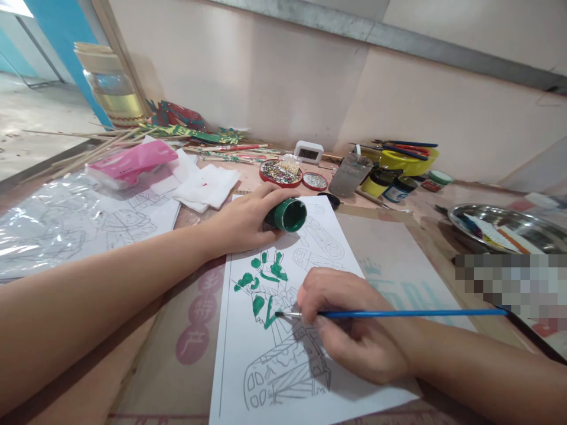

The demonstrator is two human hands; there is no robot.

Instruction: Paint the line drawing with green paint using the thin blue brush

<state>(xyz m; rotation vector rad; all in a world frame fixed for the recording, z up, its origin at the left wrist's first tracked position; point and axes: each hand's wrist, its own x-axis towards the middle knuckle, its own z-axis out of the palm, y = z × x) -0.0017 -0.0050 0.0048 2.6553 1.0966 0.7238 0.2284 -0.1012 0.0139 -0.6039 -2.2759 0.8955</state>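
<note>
The right hand pinches a slim blue-handled paintbrush, its tip at green strokes on a white pencil-drawn paper sheet; the left hand grips a tilted round jar of green paint near the sheet's top

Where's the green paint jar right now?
Head view, near the middle: the green paint jar is tilted in the left hand, over the far part of the drawing sheet.

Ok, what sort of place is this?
Probably an art or craft workspace, though home or studio I can't tell: a line drawing partly painted green, an open jar of green paint, and a blue paintbrush in the right hand.
</note>
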